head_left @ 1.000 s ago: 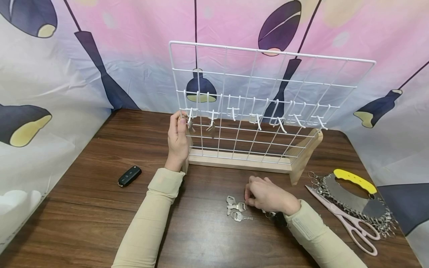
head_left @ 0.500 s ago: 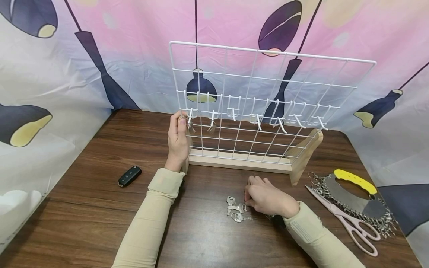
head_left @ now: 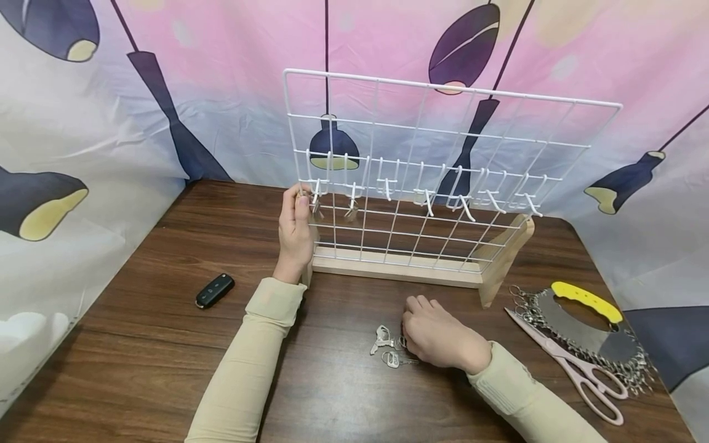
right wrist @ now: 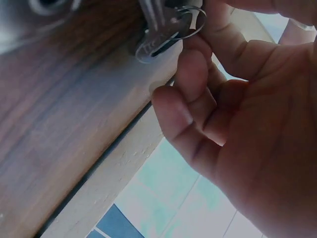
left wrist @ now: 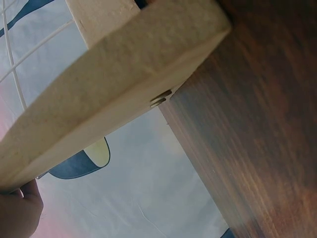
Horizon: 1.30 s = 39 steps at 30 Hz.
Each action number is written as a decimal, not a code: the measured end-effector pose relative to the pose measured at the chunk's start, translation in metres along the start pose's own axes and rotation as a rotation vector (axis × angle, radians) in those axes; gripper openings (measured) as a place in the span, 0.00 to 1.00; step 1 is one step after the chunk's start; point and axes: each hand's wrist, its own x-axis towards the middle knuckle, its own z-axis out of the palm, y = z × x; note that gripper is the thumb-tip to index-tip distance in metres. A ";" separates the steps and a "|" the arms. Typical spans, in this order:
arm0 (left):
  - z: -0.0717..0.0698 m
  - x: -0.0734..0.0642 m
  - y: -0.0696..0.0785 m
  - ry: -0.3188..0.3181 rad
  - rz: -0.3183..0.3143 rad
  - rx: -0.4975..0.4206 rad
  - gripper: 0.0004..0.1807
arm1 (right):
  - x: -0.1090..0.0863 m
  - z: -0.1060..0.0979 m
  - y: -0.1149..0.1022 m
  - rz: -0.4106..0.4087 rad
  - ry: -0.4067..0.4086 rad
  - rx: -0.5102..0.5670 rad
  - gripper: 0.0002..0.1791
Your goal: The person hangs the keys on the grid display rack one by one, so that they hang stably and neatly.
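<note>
At the left edge of the white wire grid rack, my left hand grips the frame where it meets the wooden side support. My right hand is low over the table, its curled fingers pinching a thin key ring on a silver key. Beside those fingers lie several small silver keys in a loose cluster. White hooks line the grid's middle. Keys hang from the left hooks, partly hidden near my left hand.
A black car key lies at left on the wooden table. Pink scissors and a yellow-handled metal holder fringed with rings and small metal pieces lie at right. A patterned cloth hangs behind.
The key cluster has shifted slightly, and the key nearest my right fingers has drawn under them. My right hand has turned a little. My left hand stays on the rack.
</note>
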 end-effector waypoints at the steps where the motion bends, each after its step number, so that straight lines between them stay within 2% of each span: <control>1: 0.000 0.000 0.000 0.000 0.002 0.000 0.17 | 0.000 0.001 0.000 -0.001 0.003 -0.007 0.09; 8: 0.000 -0.001 -0.001 -0.004 -0.001 -0.012 0.17 | -0.001 0.002 0.004 0.029 0.027 -0.023 0.07; 15: 0.000 0.000 -0.002 0.001 -0.001 0.015 0.15 | 0.002 -0.001 0.010 0.080 0.133 -0.031 0.07; 20: 0.000 0.000 -0.001 -0.006 -0.003 0.003 0.17 | 0.003 -0.002 0.012 0.111 0.178 0.006 0.07; 23: 0.000 0.000 -0.001 -0.009 -0.003 0.000 0.18 | 0.004 -0.004 0.013 0.124 0.223 0.052 0.08; 30: 0.000 0.001 0.000 -0.002 -0.005 0.013 0.17 | 0.008 -0.011 0.014 0.227 0.284 0.292 0.10; 36: 0.000 0.000 -0.001 -0.001 -0.004 -0.002 0.17 | 0.011 -0.016 0.012 0.269 0.336 0.328 0.08; 39: 0.000 0.000 -0.001 0.003 -0.012 -0.017 0.18 | 0.012 -0.018 0.010 0.295 0.368 0.383 0.08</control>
